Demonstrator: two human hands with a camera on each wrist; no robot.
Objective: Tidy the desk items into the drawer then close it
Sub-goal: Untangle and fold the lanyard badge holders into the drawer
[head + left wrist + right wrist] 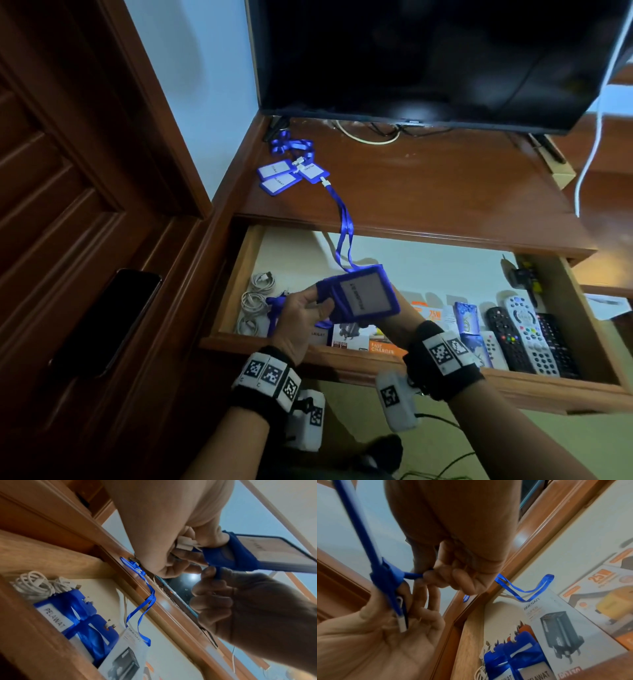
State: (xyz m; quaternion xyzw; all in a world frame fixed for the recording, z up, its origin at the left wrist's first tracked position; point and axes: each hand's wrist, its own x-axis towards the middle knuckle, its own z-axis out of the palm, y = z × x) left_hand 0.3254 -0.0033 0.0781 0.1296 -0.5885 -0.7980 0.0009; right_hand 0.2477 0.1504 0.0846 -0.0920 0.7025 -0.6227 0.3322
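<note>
Both hands hold a blue badge holder [363, 296] over the open drawer [342, 356]. My left hand [301, 318] grips its clip end [185, 542]. My right hand [402, 323], partly hidden behind the holder, pinches the blue lanyard strap [412, 575] that is wound round the holder [383, 577]. Three more blue badge holders [284, 174] lie at the back left of the desk top [428, 181]. A lanyard [344, 236] from one of them hangs over the desk edge into the drawer. Wrapped badges [77, 622] lie in the drawer's left end.
The drawer also holds coiled white cables [255, 298], charger boxes [383, 346] and several remotes [527, 329]. A dark TV [428, 58] stands at the back of the desk with cables under it. A phone [106, 322] lies to the left.
</note>
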